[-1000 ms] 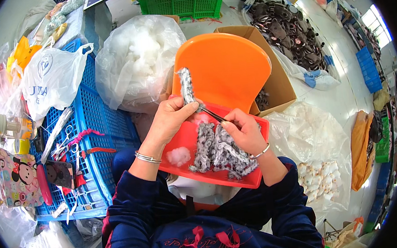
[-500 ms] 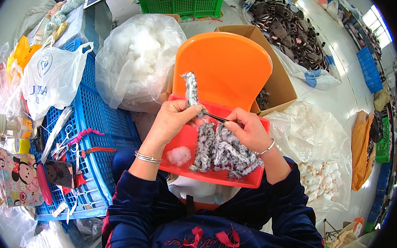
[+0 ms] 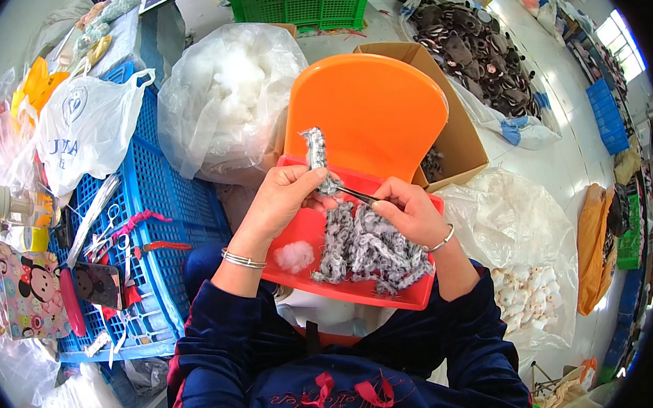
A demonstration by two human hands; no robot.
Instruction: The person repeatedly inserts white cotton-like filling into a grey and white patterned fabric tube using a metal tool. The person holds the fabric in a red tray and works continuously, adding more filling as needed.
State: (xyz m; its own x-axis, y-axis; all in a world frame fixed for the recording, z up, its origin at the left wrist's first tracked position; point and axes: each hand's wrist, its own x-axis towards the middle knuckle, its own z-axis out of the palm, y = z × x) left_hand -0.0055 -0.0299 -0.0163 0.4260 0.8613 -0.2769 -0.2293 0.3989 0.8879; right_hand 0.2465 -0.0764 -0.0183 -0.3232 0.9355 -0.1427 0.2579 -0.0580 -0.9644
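My left hand [image 3: 289, 199] pinches a narrow strip of fuzzy grey-and-white fabric [image 3: 316, 149], which stands up above the thumb. In my right hand [image 3: 414, 213] is a slender dark metal tool [image 3: 358, 195], apparently tweezers, its tip meeting the fabric's lower end beside my left fingers. Whether the tip is inside the fabric is hidden. Below both hands a red tray [image 3: 406, 299] lies over my lap. It holds a heap of similar grey fuzzy pieces [image 3: 377, 250] and a small tuft of white stuffing [image 3: 294, 256].
An orange chair back [image 3: 369, 115] rises beyond the tray, with a cardboard box [image 3: 461, 145] behind it. Left of it sits a clear bag of white stuffing [image 3: 235, 88]. A blue crate [image 3: 151, 243] carrying scissors and a phone stands close on my left. Dark plush pieces [image 3: 469, 55] fill a sack at far right.
The fabric strip has dropped slightly, and its upper end leans a little differently. My right hand and the tweezers have shifted slightly. The pieces in the tray stay put.
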